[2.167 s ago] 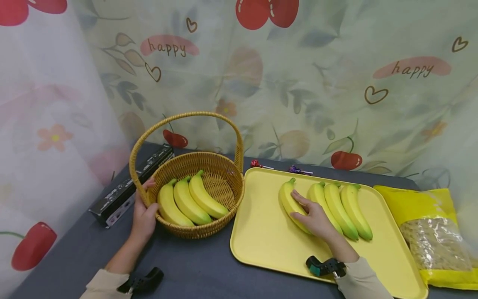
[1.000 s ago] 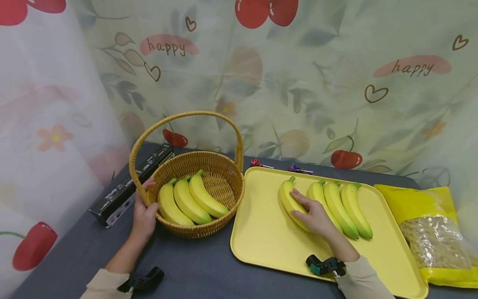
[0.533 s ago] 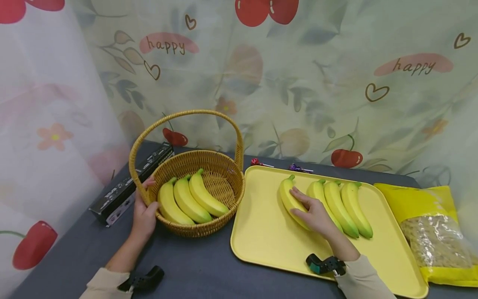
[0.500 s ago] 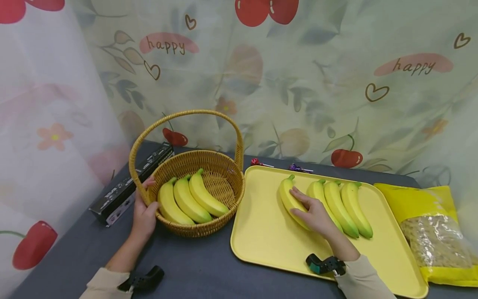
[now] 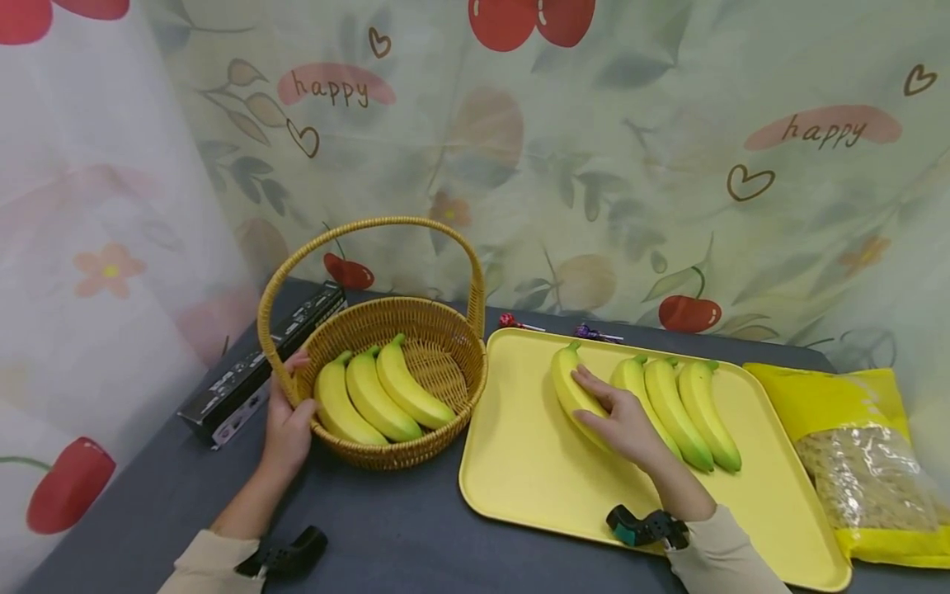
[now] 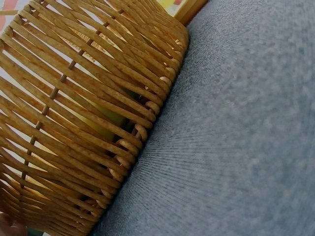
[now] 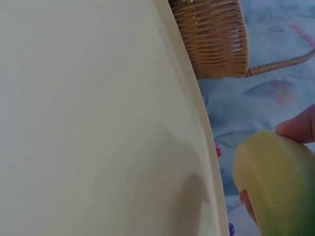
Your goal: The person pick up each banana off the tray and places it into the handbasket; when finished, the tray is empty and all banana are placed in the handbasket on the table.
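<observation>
My left hand (image 5: 288, 433) grips the left rim of a wicker basket (image 5: 371, 456) at the foot of its arched handle. Three bananas (image 5: 378, 402) lie side by side inside the basket. In the left wrist view the woven wall (image 6: 88, 98) fills the left half. My right hand (image 5: 623, 421) holds a single banana (image 5: 570, 388) over the left part of a yellow tray (image 5: 519, 478). The right wrist view shows that banana's end (image 7: 280, 182) between fingers (image 7: 298, 128) on its two sides. Three more bananas (image 5: 675, 417) lie in a row on the tray, partly behind my right hand.
A long black box (image 5: 260, 363) lies left of the basket. Behind the tray are a red lollipop (image 5: 508, 320) and a purple lollipop (image 5: 586, 332). A yellow bag with a clear window (image 5: 861, 470) lies to the right. A printed curtain (image 5: 534, 206) hangs behind.
The banana in my right hand has shifted slightly left and up in the head view, and the fingers with it. My left hand keeps its place on the basket.
</observation>
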The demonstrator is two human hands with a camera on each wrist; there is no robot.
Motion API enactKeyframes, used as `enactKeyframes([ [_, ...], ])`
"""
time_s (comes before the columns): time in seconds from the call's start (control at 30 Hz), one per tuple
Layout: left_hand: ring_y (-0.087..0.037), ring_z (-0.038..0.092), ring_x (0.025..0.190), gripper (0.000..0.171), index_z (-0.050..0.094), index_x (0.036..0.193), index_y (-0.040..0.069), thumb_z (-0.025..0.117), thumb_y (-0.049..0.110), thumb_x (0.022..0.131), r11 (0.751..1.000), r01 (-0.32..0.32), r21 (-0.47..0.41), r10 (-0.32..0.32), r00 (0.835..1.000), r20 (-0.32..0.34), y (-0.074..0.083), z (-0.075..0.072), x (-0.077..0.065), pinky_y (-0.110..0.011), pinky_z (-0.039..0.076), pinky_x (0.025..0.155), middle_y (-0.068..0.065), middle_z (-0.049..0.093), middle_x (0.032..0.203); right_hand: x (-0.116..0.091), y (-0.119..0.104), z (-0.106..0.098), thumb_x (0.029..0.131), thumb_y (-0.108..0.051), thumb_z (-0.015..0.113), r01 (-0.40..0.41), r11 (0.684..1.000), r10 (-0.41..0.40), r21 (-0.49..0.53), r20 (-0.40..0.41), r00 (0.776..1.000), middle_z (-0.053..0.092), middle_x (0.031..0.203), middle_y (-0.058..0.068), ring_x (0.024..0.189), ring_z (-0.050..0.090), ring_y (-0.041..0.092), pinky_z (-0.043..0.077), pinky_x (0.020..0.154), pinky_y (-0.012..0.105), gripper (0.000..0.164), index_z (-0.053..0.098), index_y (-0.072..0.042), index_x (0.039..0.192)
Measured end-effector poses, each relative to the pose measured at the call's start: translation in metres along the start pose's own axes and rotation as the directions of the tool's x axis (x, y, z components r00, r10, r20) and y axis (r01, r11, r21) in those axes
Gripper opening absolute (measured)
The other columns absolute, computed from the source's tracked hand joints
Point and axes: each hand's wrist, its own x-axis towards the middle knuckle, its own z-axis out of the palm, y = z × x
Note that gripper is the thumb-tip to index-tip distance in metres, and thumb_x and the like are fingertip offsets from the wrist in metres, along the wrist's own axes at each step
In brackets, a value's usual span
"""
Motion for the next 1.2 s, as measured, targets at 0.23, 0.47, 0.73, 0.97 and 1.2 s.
enactKeyframes([
  [0.23,-0.022,0.031,0.133,0.051,0.034,0.123,-0.012,0.031,-0.023,0.074,1.0,-0.003,-0.004,0.003,1.0,0.001,-0.001,0.0,0.0,-0.013,0.034,0.096,-0.014,0.033,0.141,0.0,-0.018,-0.004,0.086,-0.009,0.062,0.035,0.999,-0.035,0.017,0.011,0.999,0.034,0.146,0.017,0.134,0.034,0.033,0.028,0.088,0.0,0.055,0.042,-0.001,0.137],
  [0.47,-0.018,0.032,0.133,0.051,0.036,0.122,-0.009,0.031,-0.022,0.073,1.0,0.005,0.004,-0.005,1.0,0.0,-0.001,0.0,0.0,-0.013,0.034,0.096,-0.014,0.033,0.141,-0.002,-0.04,-0.005,0.086,-0.01,0.062,0.082,0.996,-0.083,0.024,0.045,0.996,0.035,0.146,0.016,0.134,0.033,0.034,0.032,0.089,0.003,0.054,0.044,-0.003,0.137],
  [0.73,-0.018,0.032,0.132,0.051,0.039,0.121,-0.006,0.032,-0.022,0.073,1.0,-0.009,0.007,0.009,1.0,-0.002,-0.001,0.0,0.0,-0.013,0.034,0.095,-0.008,0.037,0.137,0.001,-0.063,-0.001,0.086,-0.012,0.063,0.181,0.983,-0.184,0.031,0.1,0.978,0.036,0.146,0.015,0.134,0.035,0.032,0.034,0.093,0.007,0.054,0.045,-0.004,0.136],
  [0.97,-0.021,0.032,0.133,0.052,0.042,0.119,0.0,0.033,-0.022,0.074,1.0,0.005,-0.01,-0.005,1.0,-0.003,0.0,0.0,0.0,-0.012,0.035,0.094,-0.002,0.038,0.135,0.006,-0.08,0.005,0.086,-0.014,0.063,0.232,0.973,-0.229,-0.002,0.151,0.962,0.035,0.147,0.012,0.133,0.037,0.03,0.04,0.097,0.021,0.054,0.045,-0.006,0.137],
  [1.2,-0.021,0.032,0.133,0.051,0.041,0.12,-0.002,0.033,-0.022,0.074,1.0,-0.005,-0.007,0.005,1.0,-0.002,0.0,0.0,0.0,-0.012,0.035,0.094,-0.003,0.038,0.136,0.008,-0.095,0.01,0.086,-0.013,0.063,0.26,0.964,-0.264,0.047,0.193,0.945,0.034,0.148,0.012,0.134,0.035,0.03,0.041,0.096,0.02,0.054,0.046,-0.006,0.136],
])
